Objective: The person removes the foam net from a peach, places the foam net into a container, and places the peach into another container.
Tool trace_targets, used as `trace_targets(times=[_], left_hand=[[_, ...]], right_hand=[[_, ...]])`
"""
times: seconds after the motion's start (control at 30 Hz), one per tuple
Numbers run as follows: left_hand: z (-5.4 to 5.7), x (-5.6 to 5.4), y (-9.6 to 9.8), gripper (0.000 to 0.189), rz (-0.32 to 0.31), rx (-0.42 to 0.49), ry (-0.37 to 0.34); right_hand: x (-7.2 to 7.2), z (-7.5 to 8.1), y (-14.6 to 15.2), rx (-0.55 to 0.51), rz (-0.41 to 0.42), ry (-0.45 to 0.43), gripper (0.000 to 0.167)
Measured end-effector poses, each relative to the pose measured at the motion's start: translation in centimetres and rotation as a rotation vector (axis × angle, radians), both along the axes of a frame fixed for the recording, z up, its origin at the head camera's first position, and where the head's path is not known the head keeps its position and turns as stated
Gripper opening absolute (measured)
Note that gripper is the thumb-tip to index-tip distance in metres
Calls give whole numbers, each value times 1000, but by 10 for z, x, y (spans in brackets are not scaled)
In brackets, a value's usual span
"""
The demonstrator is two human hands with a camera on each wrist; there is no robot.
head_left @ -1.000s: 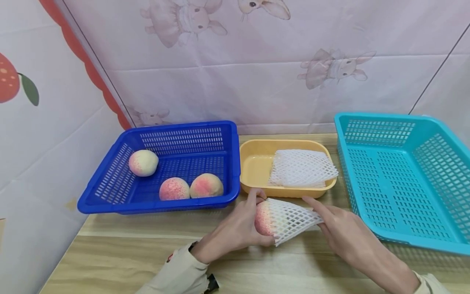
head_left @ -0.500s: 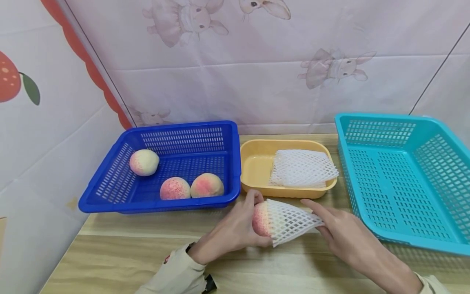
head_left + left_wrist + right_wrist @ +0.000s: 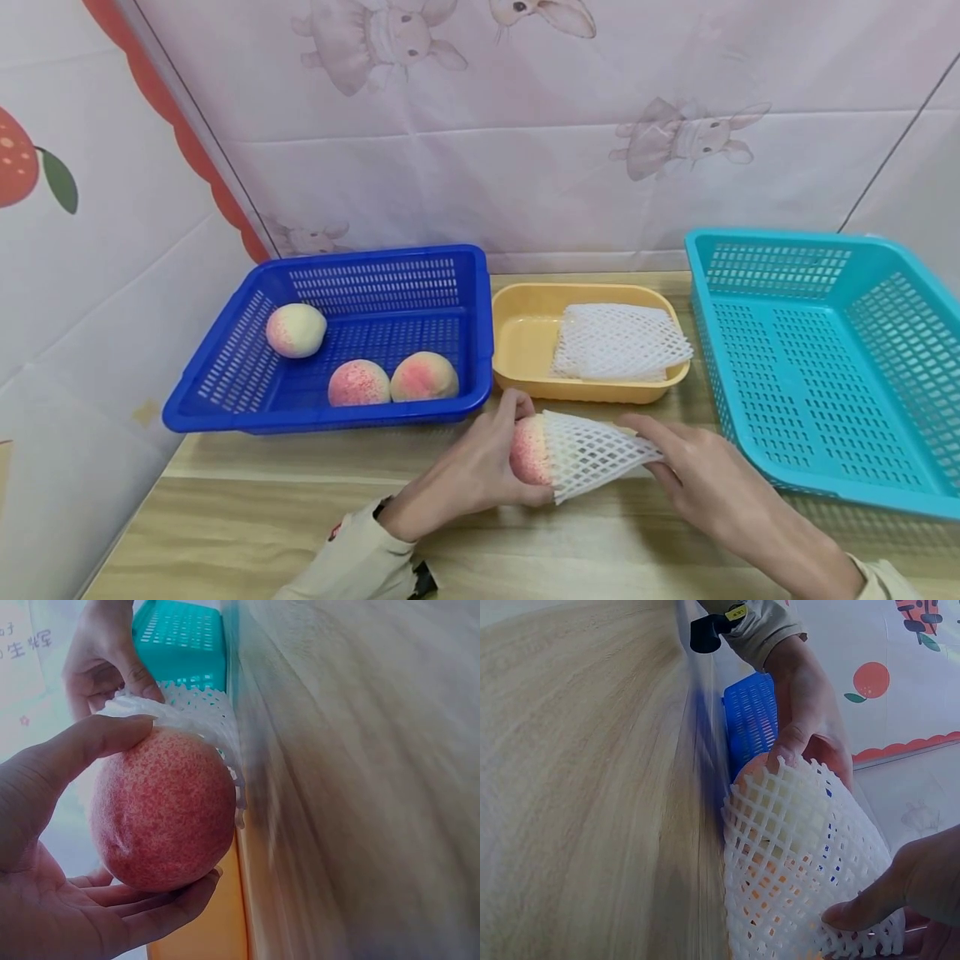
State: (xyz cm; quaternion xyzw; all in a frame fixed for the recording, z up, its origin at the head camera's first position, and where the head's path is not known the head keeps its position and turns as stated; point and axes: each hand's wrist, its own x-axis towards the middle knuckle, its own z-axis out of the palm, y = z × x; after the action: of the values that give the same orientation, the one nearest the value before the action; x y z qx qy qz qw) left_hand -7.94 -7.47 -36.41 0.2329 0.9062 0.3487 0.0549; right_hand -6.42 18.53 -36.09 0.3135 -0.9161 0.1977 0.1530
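Note:
In front of the yellow tray, my left hand [image 3: 480,471] grips a pink and cream peach [image 3: 530,450] by its left side, thumb and fingers curled round it. A white foam net sleeve [image 3: 596,454] covers the peach's right part, and its open rim lies near my left fingertips. My right hand [image 3: 708,471] pinches the sleeve's narrow right end. In the left wrist view the peach's bare red end [image 3: 165,810] faces the camera. The right wrist view has my right thumb pressing the netting [image 3: 802,855]; the fingers behind it are partly hidden.
A blue basket [image 3: 483,333] at left holds several peaches, including one pale peach [image 3: 296,331]. The yellow tray [image 3: 517,383] contains a stack of flat foam sleeves [image 3: 618,342]. At right stands a turquoise basket [image 3: 795,358]. A printed cloth [image 3: 525,192] hangs behind the table.
My left hand has shifted slightly left with the peach. The sleeve's narrow end stays in my right hand, whose index finger has lowered toward the netting.

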Motion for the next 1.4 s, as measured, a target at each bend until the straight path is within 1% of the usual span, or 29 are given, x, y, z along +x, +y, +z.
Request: trace_targets(times=[0.23, 0.47, 0.67, 0.73, 0.9, 1.07, 1.4], left_hand=[[-2, 1, -5, 75, 15, -24, -17], [-3, 2, -8, 74, -4, 16, -9], [-3, 3, -10, 72, -17, 19, 13], [-2, 4, -10, 72, -17, 20, 9], [-1, 5, -12, 73, -5, 17, -11], [1, 7, -12, 74, 3, 12, -3], [5, 9, -13, 75, 7, -1, -16]], right_hand=[[0, 0, 0, -2, 7, -7, 54], [0, -1, 0, -2, 10, -2, 54], [0, -1, 0, -1, 16, 12, 55], [0, -1, 0, 0, 15, 14, 56], [1, 1, 0, 2, 11, 18, 57], [2, 2, 0, 4, 10, 17, 58], [4, 4, -1, -2, 2, 9, 58]])
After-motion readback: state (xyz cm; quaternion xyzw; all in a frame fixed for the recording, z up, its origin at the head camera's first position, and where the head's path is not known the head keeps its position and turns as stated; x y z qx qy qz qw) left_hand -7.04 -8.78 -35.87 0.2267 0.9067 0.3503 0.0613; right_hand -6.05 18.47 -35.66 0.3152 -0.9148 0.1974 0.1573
